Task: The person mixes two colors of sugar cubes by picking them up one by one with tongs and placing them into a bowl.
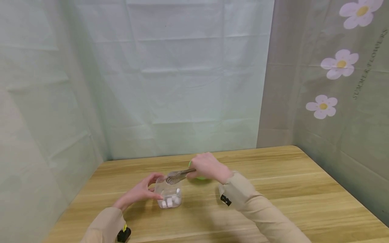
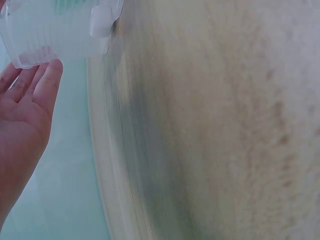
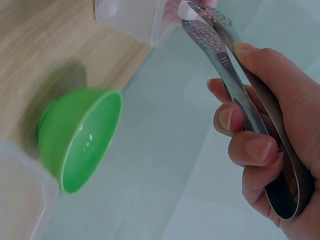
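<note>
A clear plastic box [image 1: 161, 189] with several white cubes [image 1: 169, 201] in it stands on the table. My left hand [image 1: 141, 191] grips its left side, thumb in front and fingers behind; the left wrist view shows fingertips against the box wall [image 2: 60, 42]. Held in my right hand [image 1: 208, 166] are metal tongs [image 1: 175, 178], their perforated heads over the box's rim. Seen from the right wrist, fingers and thumb close round the tong arms [image 3: 231, 82], and a white cube [image 3: 186, 10] sits between the tips.
Partly hidden behind my right hand is a green bowl [image 3: 82, 135], on the table right of the box. A second clear container [image 3: 25, 192] lies beyond it, mostly under my right forearm in the head view. Hanging cloth [image 1: 182, 84] borders the wooden table [image 1: 273, 189].
</note>
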The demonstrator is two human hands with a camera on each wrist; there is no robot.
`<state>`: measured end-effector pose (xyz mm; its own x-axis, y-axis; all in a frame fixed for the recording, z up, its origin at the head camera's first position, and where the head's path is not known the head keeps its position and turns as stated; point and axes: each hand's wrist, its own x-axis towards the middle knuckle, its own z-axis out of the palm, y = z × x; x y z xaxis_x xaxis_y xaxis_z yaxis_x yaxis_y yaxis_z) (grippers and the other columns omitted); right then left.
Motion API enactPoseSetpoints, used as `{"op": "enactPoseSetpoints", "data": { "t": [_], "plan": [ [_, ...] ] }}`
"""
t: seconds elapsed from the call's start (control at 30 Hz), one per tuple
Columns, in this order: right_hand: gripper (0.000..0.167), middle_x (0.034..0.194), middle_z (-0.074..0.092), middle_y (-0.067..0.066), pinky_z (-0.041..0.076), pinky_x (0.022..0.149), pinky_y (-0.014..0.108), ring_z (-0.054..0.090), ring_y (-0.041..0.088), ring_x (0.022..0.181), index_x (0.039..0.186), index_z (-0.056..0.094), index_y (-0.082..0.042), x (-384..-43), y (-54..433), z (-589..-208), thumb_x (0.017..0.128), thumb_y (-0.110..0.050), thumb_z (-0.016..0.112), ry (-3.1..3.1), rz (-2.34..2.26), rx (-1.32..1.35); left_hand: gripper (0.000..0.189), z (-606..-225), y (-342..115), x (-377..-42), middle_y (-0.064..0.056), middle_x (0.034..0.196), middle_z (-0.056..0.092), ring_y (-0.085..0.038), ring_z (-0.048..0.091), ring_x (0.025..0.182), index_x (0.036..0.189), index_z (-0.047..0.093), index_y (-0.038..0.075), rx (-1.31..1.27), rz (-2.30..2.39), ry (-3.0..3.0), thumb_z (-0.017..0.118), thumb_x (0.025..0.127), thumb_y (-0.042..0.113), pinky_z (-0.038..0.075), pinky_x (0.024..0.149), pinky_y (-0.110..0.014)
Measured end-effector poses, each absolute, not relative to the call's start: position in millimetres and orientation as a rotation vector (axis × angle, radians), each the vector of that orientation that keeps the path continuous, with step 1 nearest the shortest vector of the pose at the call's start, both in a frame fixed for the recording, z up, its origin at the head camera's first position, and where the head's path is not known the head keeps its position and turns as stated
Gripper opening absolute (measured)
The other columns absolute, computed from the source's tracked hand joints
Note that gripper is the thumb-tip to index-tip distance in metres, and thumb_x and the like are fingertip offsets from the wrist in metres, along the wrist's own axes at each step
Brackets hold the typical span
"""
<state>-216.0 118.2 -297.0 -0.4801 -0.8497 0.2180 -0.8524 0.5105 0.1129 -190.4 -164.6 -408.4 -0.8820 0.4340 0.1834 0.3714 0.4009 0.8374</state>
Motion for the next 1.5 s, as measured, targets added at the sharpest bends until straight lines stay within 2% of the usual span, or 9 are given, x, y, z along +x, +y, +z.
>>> {"op": "enactPoseSetpoints", "data": {
  "t": [0.13, 0.3, 0.4, 0.57, 0.77, 1.03, 1.17, 1.4, 1.5],
  "plan": [
    [0.039, 0.048, 0.034, -0.014, 0.023, 0.038, 0.016, 0.027, 0.003, 0.044, 0.051, 0.047, -0.021, -219.2, 131.6, -293.3, 0.083, -0.036, 0.064, -2.494, 0.057, 1.432, 0.069, -408.0, -164.6, -189.8, -0.019, 0.126, 0.040, -0.039, 0.033, 0.118, 0.128, 0.035, -0.003, 0.736, 1.520, 2.572, 0.076, 0.073, 0.008, 0.034, 0.093, -0.051],
    [0.035, 0.046, 0.032, -0.013, 0.019, 0.037, 0.017, 0.025, 0.003, 0.044, 0.053, 0.056, -0.019, -224.2, 147.0, -286.7, 0.083, -0.035, 0.065, -2.537, 0.086, 1.380, 0.068, -407.9, -165.3, -188.6, -0.019, 0.126, 0.041, -0.038, 0.033, 0.118, 0.127, 0.035, -0.003, 0.738, 1.537, 2.550, 0.075, 0.073, 0.009, 0.033, 0.094, -0.051],
    [0.027, 0.050, 0.042, -0.013, 0.025, 0.037, 0.017, 0.031, 0.001, 0.044, 0.061, 0.065, -0.017, -229.5, 155.1, -283.9, 0.082, -0.034, 0.066, -2.580, 0.098, 1.328, 0.067, -408.1, -165.6, -188.1, -0.020, 0.126, 0.041, -0.039, 0.033, 0.118, 0.126, 0.036, -0.003, 0.749, 1.542, 2.546, 0.075, 0.073, 0.008, 0.034, 0.093, -0.050],
    [0.020, 0.060, 0.058, -0.011, 0.037, 0.039, 0.019, 0.044, 0.000, 0.046, 0.072, 0.072, -0.016, -240.5, 167.9, -281.8, 0.081, -0.034, 0.067, -2.634, 0.097, 1.243, 0.065, -407.8, -165.7, -188.2, -0.021, 0.125, 0.041, -0.038, 0.034, 0.117, 0.125, 0.037, -0.003, 0.758, 1.544, 2.544, 0.075, 0.073, 0.007, 0.035, 0.093, -0.050],
    [0.024, 0.050, 0.050, -0.010, 0.029, 0.038, 0.018, 0.035, 0.003, 0.042, 0.062, 0.067, -0.017, -248.3, 180.4, -281.8, 0.081, -0.032, 0.068, -2.630, 0.087, 1.217, 0.064, -406.5, -165.5, -187.8, -0.020, 0.124, 0.042, -0.038, 0.034, 0.117, 0.125, 0.038, -0.002, 0.755, 1.544, 2.543, 0.075, 0.073, 0.007, 0.035, 0.093, -0.050],
    [0.020, 0.048, 0.048, -0.014, 0.025, 0.037, 0.016, 0.032, 0.002, 0.040, 0.069, 0.072, -0.013, -252.4, 187.0, -286.7, 0.080, -0.029, 0.068, -2.650, 0.112, 1.223, 0.066, -406.7, -164.6, -187.5, -0.021, 0.125, 0.041, -0.038, 0.034, 0.117, 0.126, 0.037, -0.002, 0.737, 1.537, 2.546, 0.076, 0.073, 0.008, 0.035, 0.093, -0.048],
    [0.020, 0.049, 0.051, -0.011, 0.026, 0.037, 0.017, 0.032, 0.003, 0.041, 0.069, 0.072, -0.013, -253.9, 187.3, -288.7, 0.080, -0.029, 0.069, -2.663, 0.093, 1.203, 0.067, -406.3, -164.0, -186.9, -0.022, 0.125, 0.041, -0.037, 0.034, 0.117, 0.126, 0.037, -0.002, 0.738, 1.564, 2.527, 0.076, 0.073, 0.007, 0.035, 0.093, -0.048],
    [0.031, 0.043, 0.034, -0.012, 0.019, 0.037, 0.016, 0.024, 0.002, 0.041, 0.054, 0.060, -0.019, -254.8, 188.2, -289.5, 0.081, -0.032, 0.067, -2.688, 0.055, 1.173, 0.065, -406.2, -164.1, -187.3, -0.019, 0.125, 0.042, -0.037, 0.034, 0.117, 0.126, 0.037, -0.001, 0.749, 1.555, 2.535, 0.075, 0.073, 0.007, 0.035, 0.093, -0.049],
    [0.033, 0.043, 0.032, -0.012, 0.018, 0.038, 0.016, 0.024, 0.002, 0.041, 0.052, 0.057, -0.019, -253.8, 187.9, -288.7, 0.081, -0.032, 0.067, -2.687, 0.053, 1.173, 0.065, -406.5, -164.1, -187.4, -0.018, 0.125, 0.042, -0.036, 0.034, 0.118, 0.126, 0.037, 0.000, 0.743, 1.545, 2.543, 0.075, 0.074, 0.007, 0.035, 0.093, -0.049]
  ]
}}
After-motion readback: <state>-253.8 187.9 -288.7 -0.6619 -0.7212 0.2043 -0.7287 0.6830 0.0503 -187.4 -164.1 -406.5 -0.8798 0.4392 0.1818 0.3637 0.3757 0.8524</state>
